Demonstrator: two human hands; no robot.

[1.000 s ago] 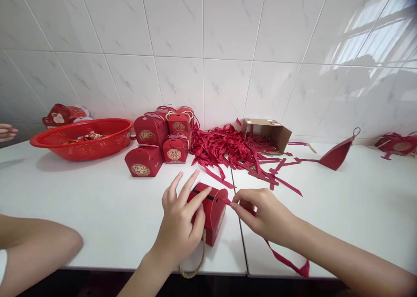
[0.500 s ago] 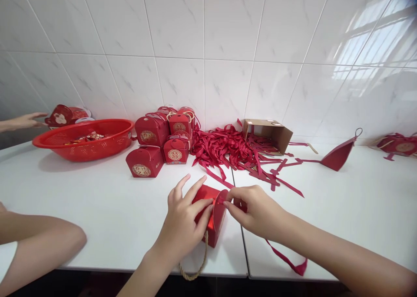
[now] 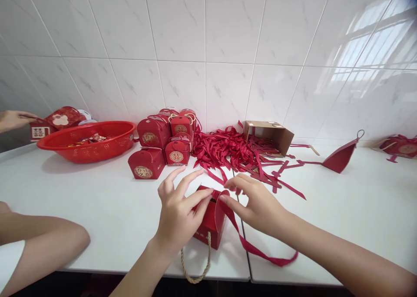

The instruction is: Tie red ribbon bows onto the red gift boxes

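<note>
A red gift box (image 3: 211, 221) with a twisted rope handle (image 3: 195, 281) stands near the table's front edge between my hands. My left hand (image 3: 184, 208) is at its top, thumb and index finger pinched on red ribbon at the flap, the other fingers spread. My right hand (image 3: 249, 197) is at the box's right flap, its thumb touching the flap and its fingers apart. From the flap a dark red ribbon (image 3: 257, 250) trails down to the right across the table.
Red boxes (image 3: 148, 163) stand behind, beside a heap of red ribbons (image 3: 228, 147) and an open cardboard box (image 3: 269, 134). At left are a red basket (image 3: 87, 155), another person's hand (image 3: 14, 119) holding a red box, and an arm (image 3: 42, 240). A folded red piece (image 3: 340, 155) stands right.
My right hand's fingers have opened from their pinch, and the ribbon now hangs from the flap in a longer curve. The other person's hand has moved left with a red box.
</note>
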